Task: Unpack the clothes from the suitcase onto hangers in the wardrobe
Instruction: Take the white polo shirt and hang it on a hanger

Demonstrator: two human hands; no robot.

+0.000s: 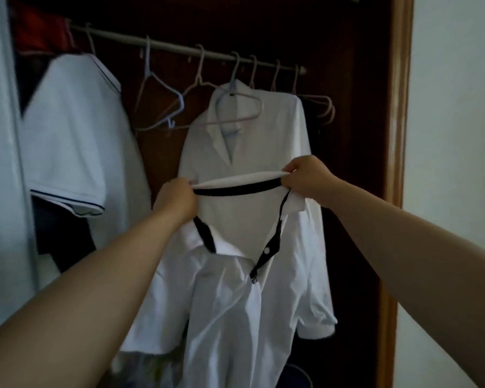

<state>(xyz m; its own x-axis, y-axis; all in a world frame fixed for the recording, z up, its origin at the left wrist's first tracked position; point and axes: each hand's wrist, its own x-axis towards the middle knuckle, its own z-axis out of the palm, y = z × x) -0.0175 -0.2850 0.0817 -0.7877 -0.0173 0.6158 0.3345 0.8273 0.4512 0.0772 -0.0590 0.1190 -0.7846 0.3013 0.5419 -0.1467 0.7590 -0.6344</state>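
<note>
Left grip [177, 198], right grip [305, 178]: collar [235, 186] between

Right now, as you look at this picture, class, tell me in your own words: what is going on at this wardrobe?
A person stands at an open wardrobe. The left hand and right hand each pinch one end of the collar of a white polo shirt, stretching the dark-trimmed collar open. No hanger shows inside it. Behind it, another white shirt already hangs on the rail, beside several bare hangers.
</note>
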